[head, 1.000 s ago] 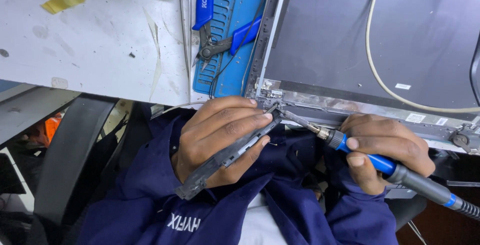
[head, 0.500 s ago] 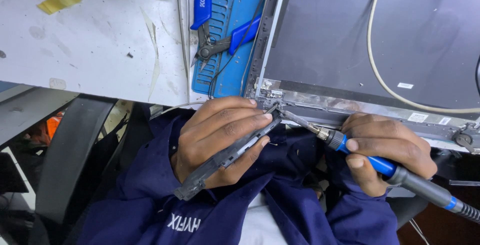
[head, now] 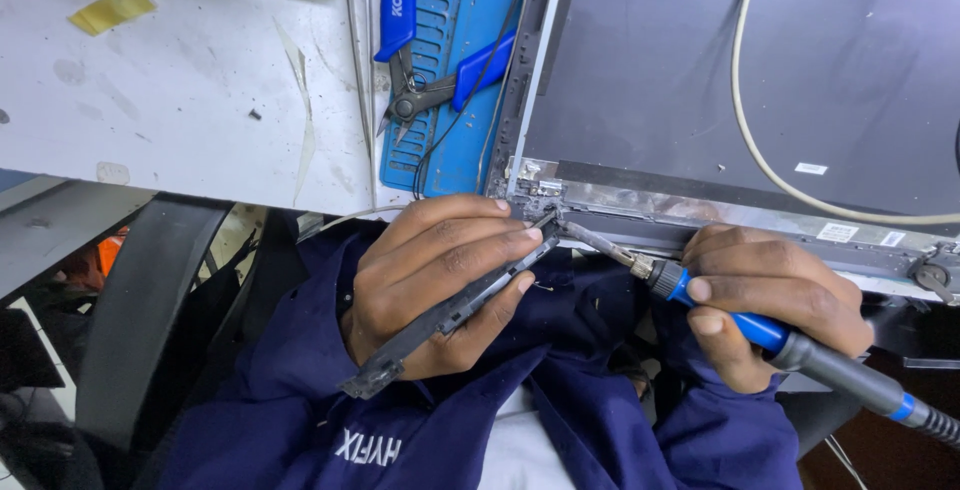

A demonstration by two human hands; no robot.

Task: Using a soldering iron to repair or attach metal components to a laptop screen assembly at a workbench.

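Note:
My left hand [head: 440,275] grips a long dark plastic strip [head: 400,350], holding its upper end against the near left corner of a grey laptop lid [head: 700,80]. My right hand [head: 775,300] holds a blue-handled soldering iron [head: 745,325]. Its metal tip [head: 585,235] touches the corner by the metal hinge bracket [head: 540,188], right where the strip ends. The lid lies flat on the bench with its silver lower edge facing me.
Blue-handled cutters [head: 420,90] lie on a blue mat [head: 450,70] left of the lid. A cream cable [head: 760,150] curves across the lid. The white bench [head: 180,90] carries a scrap of yellow tape [head: 112,8]. A dark chair arm [head: 150,310] stands at lower left.

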